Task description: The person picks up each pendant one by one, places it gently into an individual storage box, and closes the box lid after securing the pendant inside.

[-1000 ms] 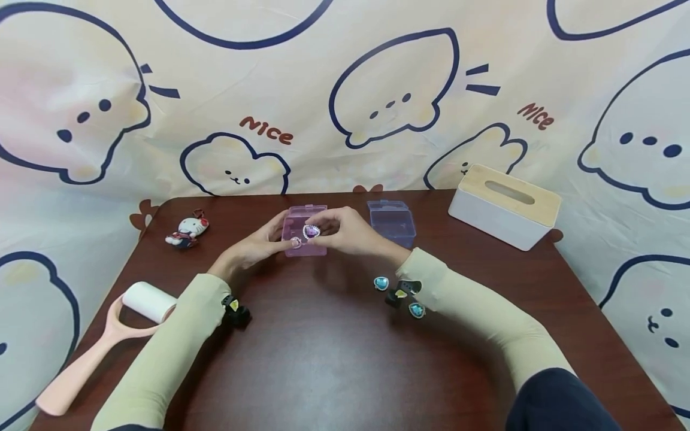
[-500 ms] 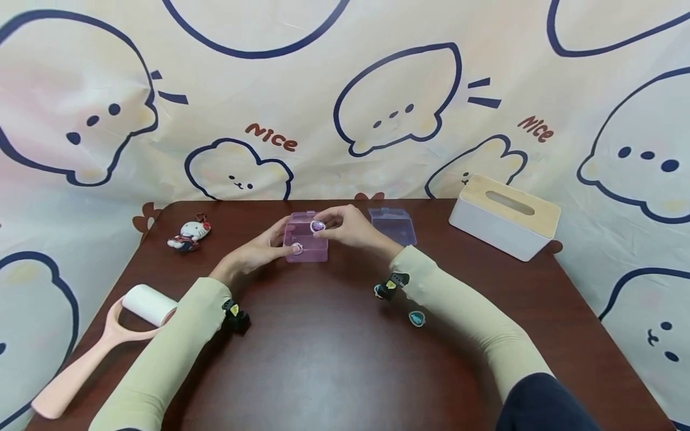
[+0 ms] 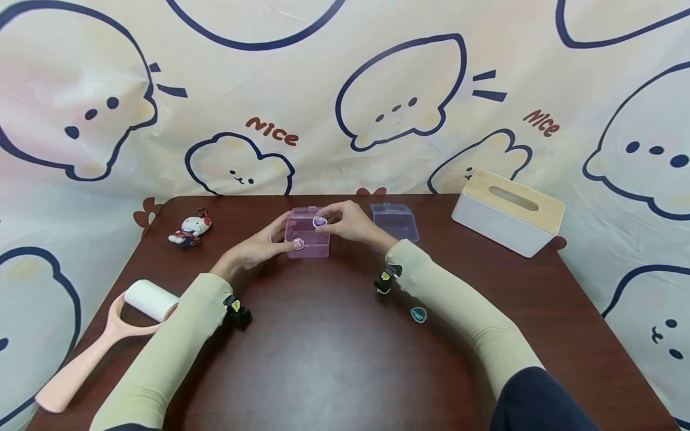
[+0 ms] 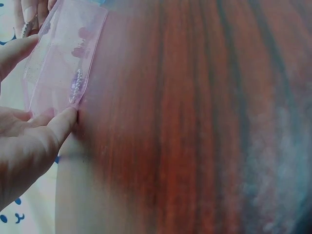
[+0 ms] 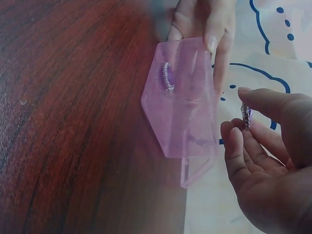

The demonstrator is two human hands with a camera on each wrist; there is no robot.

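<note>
My left hand (image 3: 253, 246) grips the left side of an open pink clear plastic box (image 3: 318, 248), with its thumb at a front corner in the left wrist view. Inside the box lies a purple gem ornament (image 5: 168, 77) with a silvery rim. My right hand (image 3: 350, 224) pinches a second purple gem ornament (image 3: 320, 221) between thumb and fingers over the box's back part. The right wrist view shows that held gem (image 5: 246, 117) edge-on, apart from the box wall. To the right stands an open blue clear box (image 3: 396, 227).
A teardrop-shaped blue gem (image 3: 418, 314) lies near the right sleeve. A white-and-wood tissue box (image 3: 507, 215) stands at the back right. A cat-shaped charm (image 3: 191, 230) sits back left, and a pink-handled lint roller (image 3: 108, 338) lies beside the left sleeve.
My right hand has shifted slightly back and right with the purple gem, away from the left thumb. One of two blue gems is now hidden behind the right wrist camera.
</note>
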